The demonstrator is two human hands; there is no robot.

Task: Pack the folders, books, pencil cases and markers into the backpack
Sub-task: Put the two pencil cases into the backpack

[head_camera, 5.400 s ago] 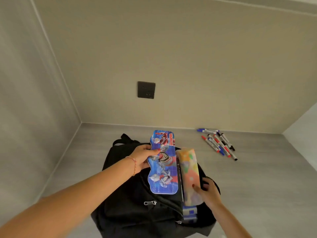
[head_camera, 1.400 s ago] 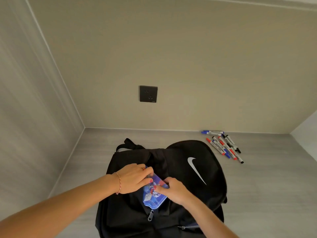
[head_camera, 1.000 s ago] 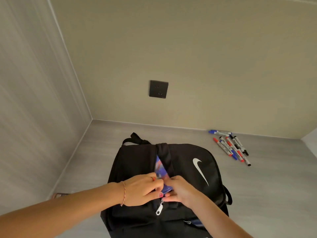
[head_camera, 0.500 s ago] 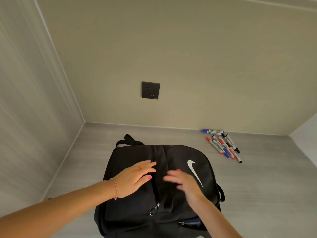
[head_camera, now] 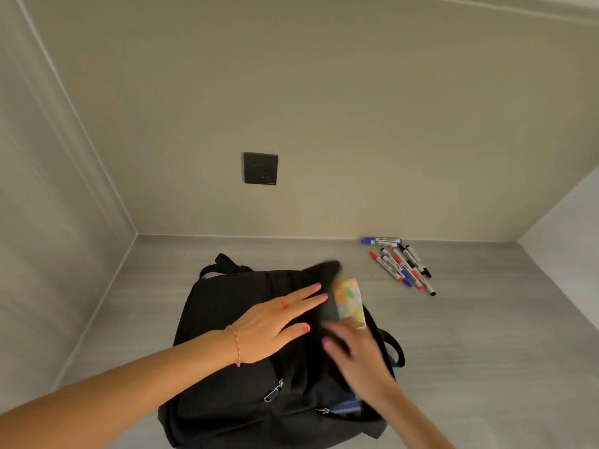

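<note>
Backpack (head_camera: 227,335) fabric lies under the flat, spread fingers (head_camera: 308,294) of the left hand (head_camera: 272,322), which grasp nothing. The right hand (head_camera: 359,354) is motion-blurred; whether it grips anything cannot be told. Just beyond its fingertips a pastel patterned pencil case (head_camera: 350,303) pokes from the bag's opening, its lower part hidden. Markers (head_camera: 400,264) lie loose near the floor's (head_camera: 486,335) far edge, well apart.

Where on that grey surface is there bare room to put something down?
Bare patches: left of the backpack up to the side wall, and behind it below the wall socket. The far right is crowded with markers; nearer, right of the backpack, is bare.
</note>
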